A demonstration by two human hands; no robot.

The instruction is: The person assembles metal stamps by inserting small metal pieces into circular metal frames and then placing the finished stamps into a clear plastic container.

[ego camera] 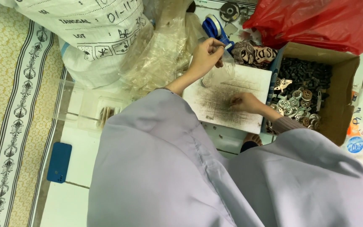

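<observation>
Here, near the upper middle of the frame, the left hand (pixel 206 56) is raised with its fingers pinched shut on a small metal piece (pixel 228 46), held at the mouth of a clear plastic bag (pixel 218 72). The right hand (pixel 244 102) rests lower on one stained white board (pixel 227 98), fingers curled down on it — whether it grips anything cannot be told. At right stands one open cardboard box (pixel 344 98), holding too many dark pieces and silvery round metal parts (pixel 295 103) to count. One red plastic bag (pixel 320 21) fills the upper right; one white printed sack (pixel 93 33) the upper left. A single blue phone (pixel 59 162) lies on the white tiled floor (pixel 66 206) — lower left.
</observation>
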